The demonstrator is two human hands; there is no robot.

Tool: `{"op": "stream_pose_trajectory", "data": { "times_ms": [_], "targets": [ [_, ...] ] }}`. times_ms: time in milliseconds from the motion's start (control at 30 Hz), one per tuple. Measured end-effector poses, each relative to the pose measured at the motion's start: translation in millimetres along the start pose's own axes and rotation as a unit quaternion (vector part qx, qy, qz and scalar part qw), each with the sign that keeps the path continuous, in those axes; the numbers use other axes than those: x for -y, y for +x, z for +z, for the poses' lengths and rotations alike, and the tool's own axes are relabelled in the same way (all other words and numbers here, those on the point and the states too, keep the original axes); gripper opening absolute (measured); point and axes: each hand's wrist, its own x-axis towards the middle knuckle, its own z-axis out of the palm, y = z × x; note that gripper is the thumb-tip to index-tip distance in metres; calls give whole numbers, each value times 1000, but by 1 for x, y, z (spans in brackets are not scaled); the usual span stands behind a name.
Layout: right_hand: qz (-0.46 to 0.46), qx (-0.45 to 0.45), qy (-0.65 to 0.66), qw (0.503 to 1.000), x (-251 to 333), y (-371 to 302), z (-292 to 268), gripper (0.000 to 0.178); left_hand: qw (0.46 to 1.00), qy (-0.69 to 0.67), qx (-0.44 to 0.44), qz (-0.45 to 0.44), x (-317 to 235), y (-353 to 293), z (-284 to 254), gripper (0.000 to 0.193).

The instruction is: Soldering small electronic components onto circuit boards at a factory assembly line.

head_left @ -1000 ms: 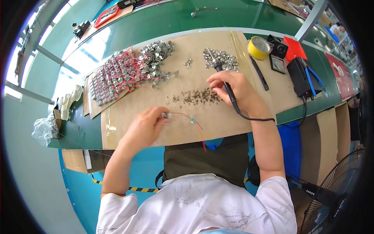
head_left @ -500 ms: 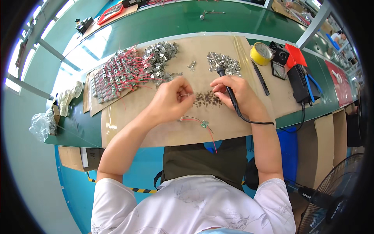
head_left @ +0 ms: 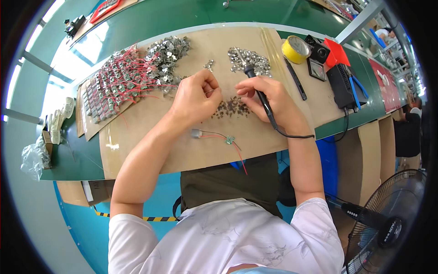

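In the head view, I see the right hand [head_left: 279,99] clamped on a black-handled soldering iron [head_left: 264,104]; whether the left hand's [head_left: 195,99] curled fingers pinch anything, I cannot tell. Below lies one silver cylindrical motor [head_left: 196,133]. The black fan [head_left: 391,231] carries white lettering.

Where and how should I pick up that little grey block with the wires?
Probably pinch the grey block itself, coming from the left: it lies on the cardboard, and its thin wires run off rightward to the green board.
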Motion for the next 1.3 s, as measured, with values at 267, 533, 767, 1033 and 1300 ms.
{"op": "stream_pose_trajectory", "data": {
  "times_ms": [267,533,767,1033,1300],
  "targets": [
    [82,-187,47,978,19,-43,8,45,1000,-11,10,27,2,-8,5,11],
    [98,-223,-5,970,29,-73,23,22,991,85,25,103,3,-9,11,11],
    [68,-189,-23,979,31,-73,16,17,986,108,16,130,12,-8,16,13],
    [52,-184,-22,981,25,-68,17,18,982,135,19,130,11,-9,17,12],
    [74,-188,-8,979,28,-67,16,18,980,145,22,132,10,-9,17,12]
  ]
}}
